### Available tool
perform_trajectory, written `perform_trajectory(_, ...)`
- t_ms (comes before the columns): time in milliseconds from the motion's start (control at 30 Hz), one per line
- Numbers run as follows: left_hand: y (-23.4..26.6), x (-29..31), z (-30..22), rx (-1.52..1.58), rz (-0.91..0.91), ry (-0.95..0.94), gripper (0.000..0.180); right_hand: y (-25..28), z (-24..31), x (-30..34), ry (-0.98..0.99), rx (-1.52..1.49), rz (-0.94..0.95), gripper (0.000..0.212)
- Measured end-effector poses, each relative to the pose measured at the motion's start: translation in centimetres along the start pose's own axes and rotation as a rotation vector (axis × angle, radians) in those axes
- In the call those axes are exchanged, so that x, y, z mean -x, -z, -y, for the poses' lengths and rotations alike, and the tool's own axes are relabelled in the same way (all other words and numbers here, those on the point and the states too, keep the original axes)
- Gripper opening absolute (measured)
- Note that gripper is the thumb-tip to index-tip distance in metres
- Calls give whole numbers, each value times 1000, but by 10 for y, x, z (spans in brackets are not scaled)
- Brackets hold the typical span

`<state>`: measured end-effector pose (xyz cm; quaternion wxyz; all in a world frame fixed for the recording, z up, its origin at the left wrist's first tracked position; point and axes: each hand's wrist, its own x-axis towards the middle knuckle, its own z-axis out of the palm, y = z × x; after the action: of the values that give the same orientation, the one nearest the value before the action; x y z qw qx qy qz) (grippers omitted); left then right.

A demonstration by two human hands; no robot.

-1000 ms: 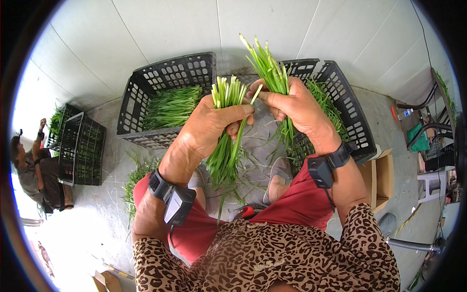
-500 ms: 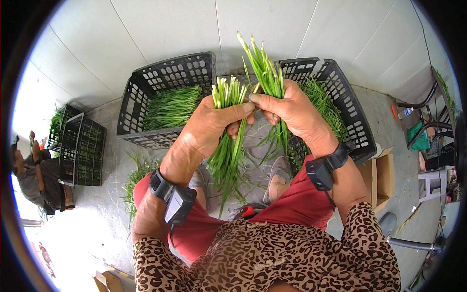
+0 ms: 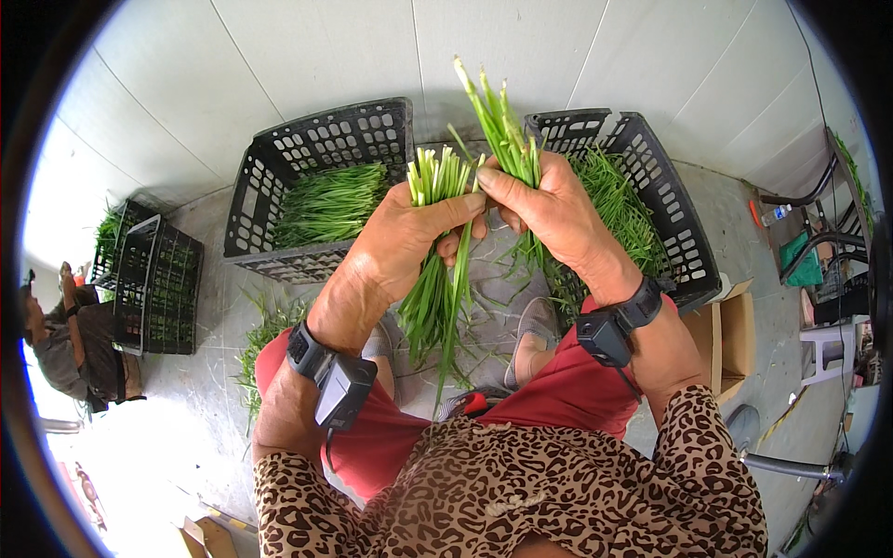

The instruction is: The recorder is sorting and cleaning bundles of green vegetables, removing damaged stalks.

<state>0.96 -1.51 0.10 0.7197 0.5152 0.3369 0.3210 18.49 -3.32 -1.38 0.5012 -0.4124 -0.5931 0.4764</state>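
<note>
My left hand (image 3: pixel 409 228) is closed around a bunch of garlic chives (image 3: pixel 430 307), pale stem ends up and green leaves hanging down. In my right hand (image 3: pixel 553 205) is a second bunch of garlic chives (image 3: pixel 507 135), its stems longer, uneven and leaning up to the left. The two hands almost meet, with the right thumb and fingertips close to the left thumb. A few loose blades stand between the bunches, one long blade trailing below the left hand. What the right fingertips pinch is too small to make out.
Neat chives (image 3: pixel 335 200) lie in a black crate (image 3: pixel 244 219) at the left; looser ones (image 3: pixel 619 205) fill another black crate (image 3: pixel 684 228) at the right. Leaf scraps (image 3: pixel 270 339) litter the floor. A cardboard box (image 3: pixel 735 339) stands at right. A person (image 3: pixel 74 339) sits by stacked crates (image 3: pixel 158 288) far left.
My right hand has shifted slightly left, nearer the left bunch. A long blade beside the left bunch has moved to the right. Both hands keep their bunches.
</note>
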Motion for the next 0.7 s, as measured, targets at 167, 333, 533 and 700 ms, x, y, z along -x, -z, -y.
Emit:
perform_trajectory(167, -1, 0, 0, -56, 34, 1, 7, 10, -5, -3, -37, -159, -93, 22)
perform_trajectory(333, -2, 1, -1, -56, 7, 19, 8, 16, 0, -4, -43, -148, -104, 21)
perform_trajectory(533, 3, -1, 4, -8, -63, -19, 12, 17, 0, -5, -73, -84, -72, 21)
perform_trajectory(700, 3, -2, 3, 26, -63, -27, 15, 15, 0, -4, -81, -79, -76, 20)
